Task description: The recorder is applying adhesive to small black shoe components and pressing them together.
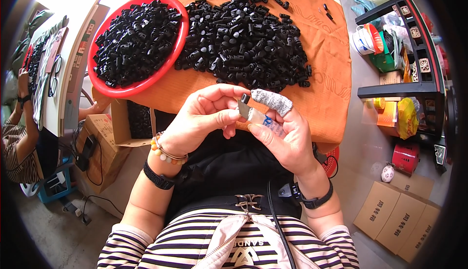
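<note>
Between the fingertips of my left hand (207, 113) is a small black plastic cord lock (244, 99), standing roughly upright. My right hand (292, 135) grips a short flat metal blade (243, 109) by its handle (258, 118), which is wrapped in whitish material with blue marks. The blade's edge meets the cord lock or lies right against it; exact contact is hidden by the fingers. A grey knitted finger cover (273, 101) sits on my right index finger. Just beyond my hands, a large heap of black cord locks (243, 44) spreads over the orange tablecloth (324, 74).
A red basin (184, 35) full of similar black pieces stands at the table's left. An open carton (122, 122) is below it. Another person's arm (29, 122) shows at far left. A black shelf (390, 92) and flattened cardboard (395, 215) are on the right.
</note>
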### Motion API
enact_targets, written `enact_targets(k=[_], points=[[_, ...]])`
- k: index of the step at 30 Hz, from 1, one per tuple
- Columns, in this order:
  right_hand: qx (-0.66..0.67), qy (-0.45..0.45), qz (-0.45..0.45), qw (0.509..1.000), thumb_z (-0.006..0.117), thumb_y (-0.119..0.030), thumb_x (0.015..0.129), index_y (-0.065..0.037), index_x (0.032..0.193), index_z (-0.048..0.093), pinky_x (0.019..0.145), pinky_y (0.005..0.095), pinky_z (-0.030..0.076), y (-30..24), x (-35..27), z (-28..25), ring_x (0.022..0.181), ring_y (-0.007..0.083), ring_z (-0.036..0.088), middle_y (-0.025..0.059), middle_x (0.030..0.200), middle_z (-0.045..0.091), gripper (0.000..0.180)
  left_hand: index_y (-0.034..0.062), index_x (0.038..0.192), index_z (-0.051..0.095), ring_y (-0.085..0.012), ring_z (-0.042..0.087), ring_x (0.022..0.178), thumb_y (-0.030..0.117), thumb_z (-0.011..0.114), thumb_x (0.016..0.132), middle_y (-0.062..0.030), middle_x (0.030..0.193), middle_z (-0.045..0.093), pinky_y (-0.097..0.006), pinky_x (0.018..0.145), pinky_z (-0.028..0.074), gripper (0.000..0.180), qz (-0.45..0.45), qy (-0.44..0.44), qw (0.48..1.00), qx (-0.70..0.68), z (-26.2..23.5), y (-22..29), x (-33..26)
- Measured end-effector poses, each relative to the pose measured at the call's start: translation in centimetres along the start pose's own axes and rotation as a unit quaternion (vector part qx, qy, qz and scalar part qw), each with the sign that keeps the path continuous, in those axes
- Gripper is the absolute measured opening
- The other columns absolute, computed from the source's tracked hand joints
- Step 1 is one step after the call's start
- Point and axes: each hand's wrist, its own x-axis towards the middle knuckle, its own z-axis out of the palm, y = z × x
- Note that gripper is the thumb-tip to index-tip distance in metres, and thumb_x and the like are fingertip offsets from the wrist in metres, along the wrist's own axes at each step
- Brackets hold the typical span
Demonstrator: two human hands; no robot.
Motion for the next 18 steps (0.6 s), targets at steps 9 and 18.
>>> enact_targets(k=[9, 18], points=[[0.054, -0.018, 0.014, 0.998, 0.061, -0.005, 0.083, 0.004, 0.119, 0.047, 0.080, 0.0237, 0.047, -0.61, -0.14, 0.28, 0.095, 0.0117, 0.059, 0.0115, 0.102, 0.063, 0.040, -0.0014, 0.122, 0.050, -0.0091, 0.057, 0.062, 0.006, 0.064, 0.082, -0.0069, 0.088, 0.063, -0.021, 0.056, 0.049, 0.043, -0.008, 0.002, 1.000, 0.011, -0.09, 0.12, -0.11], [0.046, -0.025, 0.004, 0.999, 0.062, -0.005, 0.083, 0.004, 0.119, 0.048, 0.080, 0.0239, 0.047, -0.54, -0.17, 0.19, 0.094, 0.0114, 0.059, 0.0109, 0.101, 0.063, 0.040, -0.0019, 0.122, 0.051, -0.0118, 0.060, 0.063, 0.004, 0.062, 0.083, -0.0092, 0.088, 0.064, -0.022, 0.058, 0.051, 0.041, -0.025, 0.006, 1.000, 0.015, -0.25, 0.39, -0.25]])
